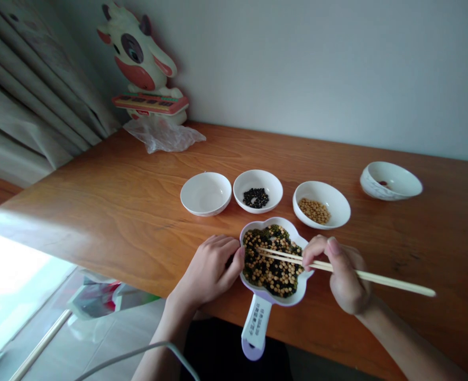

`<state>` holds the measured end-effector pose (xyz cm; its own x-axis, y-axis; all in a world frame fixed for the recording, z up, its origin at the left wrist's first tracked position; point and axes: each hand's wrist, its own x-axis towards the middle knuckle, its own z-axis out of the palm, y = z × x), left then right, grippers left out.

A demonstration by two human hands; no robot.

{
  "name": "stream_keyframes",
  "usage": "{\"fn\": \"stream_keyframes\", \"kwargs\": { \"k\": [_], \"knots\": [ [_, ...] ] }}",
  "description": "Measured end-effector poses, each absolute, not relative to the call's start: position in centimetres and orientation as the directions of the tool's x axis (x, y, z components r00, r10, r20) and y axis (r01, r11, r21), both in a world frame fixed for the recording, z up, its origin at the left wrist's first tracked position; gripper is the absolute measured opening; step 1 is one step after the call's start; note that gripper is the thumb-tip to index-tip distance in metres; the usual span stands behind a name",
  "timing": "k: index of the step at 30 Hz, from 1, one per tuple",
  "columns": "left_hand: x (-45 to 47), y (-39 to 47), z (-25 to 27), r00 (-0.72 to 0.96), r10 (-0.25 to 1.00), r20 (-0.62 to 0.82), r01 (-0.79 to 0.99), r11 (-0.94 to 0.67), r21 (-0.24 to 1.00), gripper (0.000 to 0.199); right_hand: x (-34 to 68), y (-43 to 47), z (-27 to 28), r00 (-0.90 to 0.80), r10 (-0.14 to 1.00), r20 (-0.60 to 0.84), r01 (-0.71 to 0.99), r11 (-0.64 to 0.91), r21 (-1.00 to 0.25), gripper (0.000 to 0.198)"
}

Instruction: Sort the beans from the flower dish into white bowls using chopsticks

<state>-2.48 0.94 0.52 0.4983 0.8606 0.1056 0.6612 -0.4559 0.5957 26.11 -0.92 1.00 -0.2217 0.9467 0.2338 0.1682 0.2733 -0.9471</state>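
A white and lilac scalloped pan (302,290) with a labelled handle (256,323) holds a mix of yellow, black and green beans (275,270). My left hand (213,267) is closed at the pan's left rim, its thumb and forefinger against the edge. In my right hand (347,275) is a pair of wooden chopsticks (392,282), with the tips among the beans. Behind the pan stand a bowl (259,177) with black beans (255,198), a bowl (340,209) with yellow beans (314,210), and a white bowl (205,194) in which no beans show.
At the right back stands another bowl (392,180) with a few reddish bits inside. A cow-shaped toy keyboard (150,103) leans on the wall, a clear plastic bag (164,136) before it. A grey cable (146,349) crosses below the wooden table's (138,211) front edge.
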Motion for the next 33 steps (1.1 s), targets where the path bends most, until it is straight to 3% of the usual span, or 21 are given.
{"fn": "stream_keyframes", "kwargs": {
  "k": [5,33],
  "knots": [
    [-2.4,0.9,0.5,0.494,0.861,0.120,0.657,-0.461,0.596,0.035,26.1,-0.9,0.9,-0.188,0.957,0.223,0.162,0.254,-0.953,0.055],
    [-2.5,1.0,0.4,0.495,0.864,0.086,0.657,-0.438,0.613,0.035,26.8,-0.4,2.6,0.028,0.885,0.465,-0.049,0.465,-0.884,0.067]
  ]
}}
